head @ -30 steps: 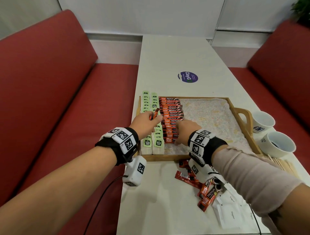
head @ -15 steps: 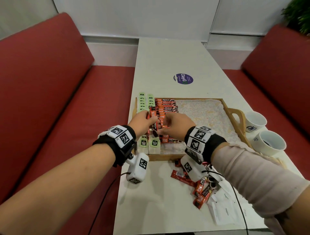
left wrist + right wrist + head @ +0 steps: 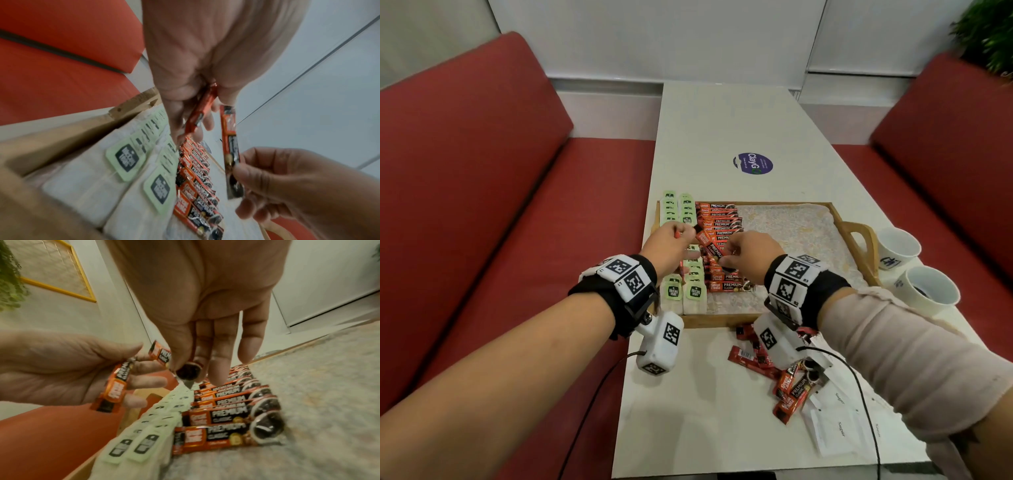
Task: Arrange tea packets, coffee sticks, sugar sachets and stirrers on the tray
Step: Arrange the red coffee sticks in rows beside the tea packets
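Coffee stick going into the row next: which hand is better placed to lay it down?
Right, probably. The right hand pinches a coffee stick directly over the coffee row. The left hand holds its spare stick over the tea packets.

The tray [image 3: 854, 240] sits mid-surface [image 3: 722, 130]. In it, 2 columns of tea packets [image 3: 681, 291] fill the left side, with a column of coffee sticks [image 3: 724, 286] just right of them. Loose coffee sticks [image 3: 789, 390] and sugar sachets [image 3: 839, 425] lie before the tray; 2 cups [image 3: 924, 291] stand to its right.
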A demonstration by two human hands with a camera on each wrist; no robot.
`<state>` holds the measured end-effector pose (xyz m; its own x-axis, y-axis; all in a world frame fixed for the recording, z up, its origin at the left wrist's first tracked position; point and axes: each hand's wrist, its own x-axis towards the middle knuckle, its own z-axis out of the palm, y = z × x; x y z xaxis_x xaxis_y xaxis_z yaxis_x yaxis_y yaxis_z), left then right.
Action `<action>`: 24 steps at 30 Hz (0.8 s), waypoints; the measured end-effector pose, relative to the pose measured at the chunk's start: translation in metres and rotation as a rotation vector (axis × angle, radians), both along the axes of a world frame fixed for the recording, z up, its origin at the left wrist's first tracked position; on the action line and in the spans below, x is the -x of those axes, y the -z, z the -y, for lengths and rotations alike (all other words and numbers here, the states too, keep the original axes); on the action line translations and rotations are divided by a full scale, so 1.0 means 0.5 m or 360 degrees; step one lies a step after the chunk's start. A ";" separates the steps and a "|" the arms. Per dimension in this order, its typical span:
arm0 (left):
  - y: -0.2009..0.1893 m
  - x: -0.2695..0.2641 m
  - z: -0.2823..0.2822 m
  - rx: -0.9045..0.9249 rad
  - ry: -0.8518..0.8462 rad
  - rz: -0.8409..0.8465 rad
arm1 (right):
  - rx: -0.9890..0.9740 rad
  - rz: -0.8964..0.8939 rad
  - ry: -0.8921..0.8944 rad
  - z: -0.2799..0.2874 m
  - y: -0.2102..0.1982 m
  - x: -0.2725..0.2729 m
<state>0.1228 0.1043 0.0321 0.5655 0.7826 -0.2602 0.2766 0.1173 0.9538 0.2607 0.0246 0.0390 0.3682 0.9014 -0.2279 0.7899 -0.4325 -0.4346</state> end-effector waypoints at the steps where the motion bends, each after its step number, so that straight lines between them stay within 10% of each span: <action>1: -0.003 0.000 -0.002 0.0030 -0.0029 0.0016 | 0.0043 0.0036 -0.0003 0.004 -0.002 -0.008; 24: 0.008 0.004 -0.005 -0.0257 0.0059 -0.0198 | 0.0590 0.0343 -0.0078 0.021 0.030 -0.046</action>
